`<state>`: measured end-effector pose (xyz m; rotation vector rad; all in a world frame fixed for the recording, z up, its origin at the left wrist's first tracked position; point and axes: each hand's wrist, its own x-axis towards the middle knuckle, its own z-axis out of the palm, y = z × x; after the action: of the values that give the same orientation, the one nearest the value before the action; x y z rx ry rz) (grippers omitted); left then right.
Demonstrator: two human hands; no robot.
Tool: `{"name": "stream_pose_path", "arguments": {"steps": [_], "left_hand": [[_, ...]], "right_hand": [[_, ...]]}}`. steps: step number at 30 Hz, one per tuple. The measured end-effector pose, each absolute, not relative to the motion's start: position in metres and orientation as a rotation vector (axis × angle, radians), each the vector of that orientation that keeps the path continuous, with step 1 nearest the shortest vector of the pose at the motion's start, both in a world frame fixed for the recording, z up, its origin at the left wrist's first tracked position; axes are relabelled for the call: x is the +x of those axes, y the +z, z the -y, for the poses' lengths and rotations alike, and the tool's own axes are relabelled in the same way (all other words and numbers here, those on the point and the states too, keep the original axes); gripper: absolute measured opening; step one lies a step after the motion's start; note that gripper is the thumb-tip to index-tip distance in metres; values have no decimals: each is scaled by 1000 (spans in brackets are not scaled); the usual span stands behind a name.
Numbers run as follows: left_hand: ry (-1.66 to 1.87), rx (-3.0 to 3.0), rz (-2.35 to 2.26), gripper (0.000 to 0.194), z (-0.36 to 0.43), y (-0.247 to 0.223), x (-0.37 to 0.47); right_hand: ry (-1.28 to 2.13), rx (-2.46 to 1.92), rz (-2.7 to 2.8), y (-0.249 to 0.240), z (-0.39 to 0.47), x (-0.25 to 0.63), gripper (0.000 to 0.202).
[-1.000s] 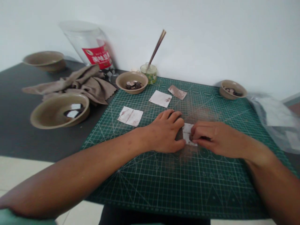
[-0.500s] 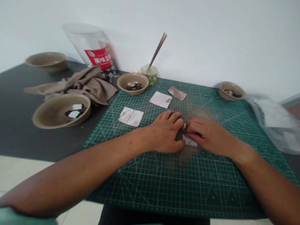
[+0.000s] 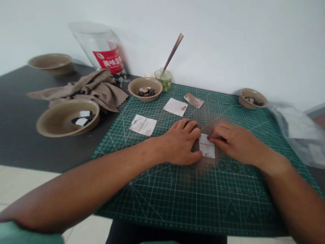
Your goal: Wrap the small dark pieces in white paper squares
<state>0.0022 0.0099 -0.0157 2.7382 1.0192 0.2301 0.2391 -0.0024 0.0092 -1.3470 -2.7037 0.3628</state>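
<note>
A small white paper square with brown smudges and a dark line across it lies on the green cutting mat. My left hand rests on the mat at the square's left side, fingers spread, with thumb and fingertips at its left edge. The patch beneath that palm looks dark and is mostly hidden. Over the upper right corner of the square, my right hand has its fingers pinched together. A small dark piece shows at those fingertips; its kind is too small to make out.
White squares and a brown strip lie farther back. Bowls hold small pieces. Behind stand a jar and a cup with sticks; a cloth and plastic bag flank the mat.
My right hand has moved right, away from my left hand, uncovering more of the paper square. My left hand stays in place on the mat.
</note>
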Motion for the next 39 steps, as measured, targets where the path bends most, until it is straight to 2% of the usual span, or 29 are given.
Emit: {"name": "stream_pose_path", "arguments": {"steps": [4, 10, 15, 17, 20, 26, 31, 36, 39], "left_hand": [[220, 2732, -1005, 54, -10, -16, 2], [212, 2740, -1013, 51, -10, -14, 2], [200, 2729, -1013, 51, -10, -13, 2], [201, 2734, -1013, 50, -10, -13, 2], [191, 2727, -1008, 51, -11, -13, 2], [206, 2727, -998, 51, -10, -12, 2], [196, 2723, -1017, 50, -10, -12, 2], [199, 2728, -989, 51, -10, -13, 2], [194, 2736, -1009, 51, -10, -13, 2]], "right_hand": [[637, -1210, 2791, 12, 7, 238, 13], [323, -1375, 2688, 9, 2, 235, 17], [654, -1181, 2777, 11, 5, 238, 14], [588, -1148, 2736, 8, 6, 233, 14], [333, -1325, 2616, 6, 4, 231, 14], [648, -1170, 2755, 10, 6, 234, 13], [379, -1298, 2689, 9, 3, 234, 15], [595, -1139, 2798, 10, 5, 235, 15], [437, -1166, 2746, 7, 4, 232, 17]]}}
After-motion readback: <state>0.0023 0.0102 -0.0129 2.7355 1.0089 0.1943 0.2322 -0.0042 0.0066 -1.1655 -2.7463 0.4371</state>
